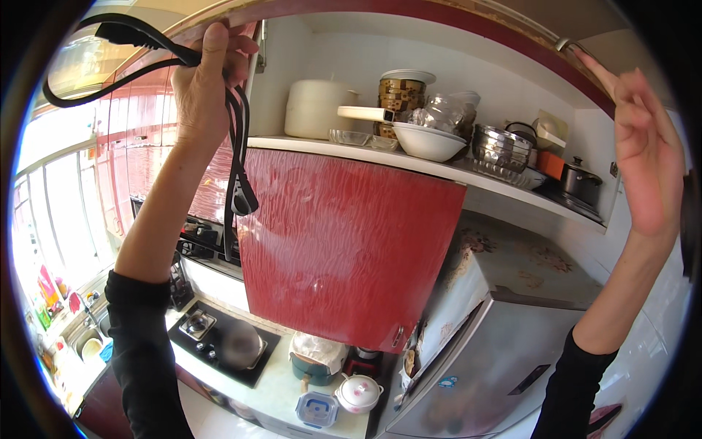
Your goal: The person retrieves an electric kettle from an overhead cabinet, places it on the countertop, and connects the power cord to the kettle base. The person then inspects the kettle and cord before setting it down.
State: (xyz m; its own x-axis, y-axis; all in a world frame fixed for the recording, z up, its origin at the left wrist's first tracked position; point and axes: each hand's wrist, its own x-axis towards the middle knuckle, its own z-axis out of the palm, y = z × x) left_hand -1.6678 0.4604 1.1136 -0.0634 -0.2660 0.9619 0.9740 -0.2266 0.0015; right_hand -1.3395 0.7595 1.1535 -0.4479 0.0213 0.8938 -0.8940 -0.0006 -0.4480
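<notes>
My left hand (210, 80), raised at the upper left, is closed round a black power cord (235, 132). One loop of it with a plug end arcs out to the left; the rest hangs below my hand in a bundle. That hand is right by the edge of a lifted red cabinet door (409, 9). My right hand (643, 139) is up at the far right with fingers stretched, one fingertip at the metal handle (564, 44) on the door's edge. I see nothing in its palm. Between my hands lies the opened cabinet shelf (307, 150).
On the shelf stand a cream pot (314, 108), stacked patterned bowls (401, 94), a white bowl (430, 143), steel bowls (501, 150) and a black pot (581, 181). Below are a shut red door (344, 241), a refrigerator (504, 366), a stove (219, 344) and a lidded white pot (359, 394).
</notes>
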